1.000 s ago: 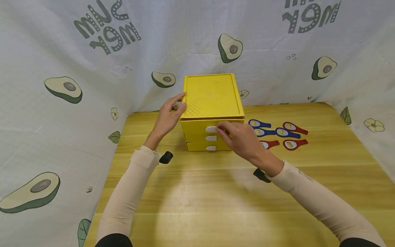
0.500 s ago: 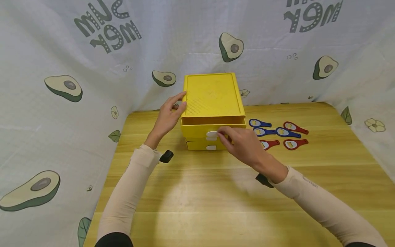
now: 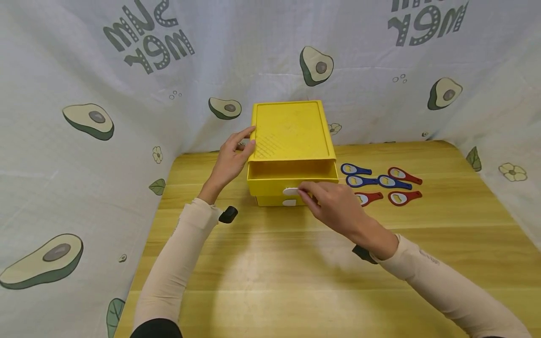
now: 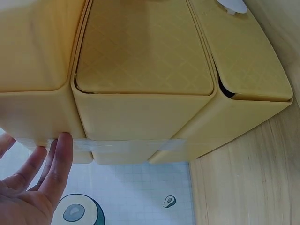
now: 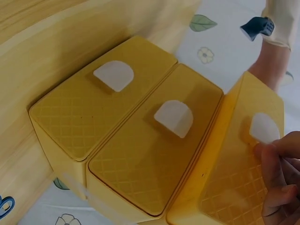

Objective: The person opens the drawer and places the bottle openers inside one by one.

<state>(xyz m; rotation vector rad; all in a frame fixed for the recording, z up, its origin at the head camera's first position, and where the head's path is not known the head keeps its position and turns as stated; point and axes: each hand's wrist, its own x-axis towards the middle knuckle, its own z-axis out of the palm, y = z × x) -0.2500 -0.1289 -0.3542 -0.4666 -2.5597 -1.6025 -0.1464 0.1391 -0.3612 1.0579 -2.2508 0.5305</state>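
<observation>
A yellow three-drawer box (image 3: 291, 129) stands on the table, and its top drawer (image 3: 268, 187) is pulled partly out, the visible inside bare. My right hand (image 3: 338, 206) pinches the white handle (image 5: 264, 126) of that drawer between thumb and fingers. The two lower drawers, with their own white handles, are closed in the right wrist view. On the box's left side rests my left hand (image 3: 231, 157), its thumb and fingers extended near the top edge. In the left wrist view the left hand's fingers (image 4: 62, 161) touch the side wall, by a strip of clear tape.
Right of the box lie several flat paddle-shaped pieces with round white faces, some blue (image 3: 395, 182), some red (image 3: 404, 197). The wooden table (image 3: 270, 281) extends toward me. A white cloth with avocado prints (image 3: 270, 47) hangs behind and at the sides.
The top drawer has gone from nearly closed to partly open, drawn toward me by my right hand on its handle. My left hand has stayed on the box's side.
</observation>
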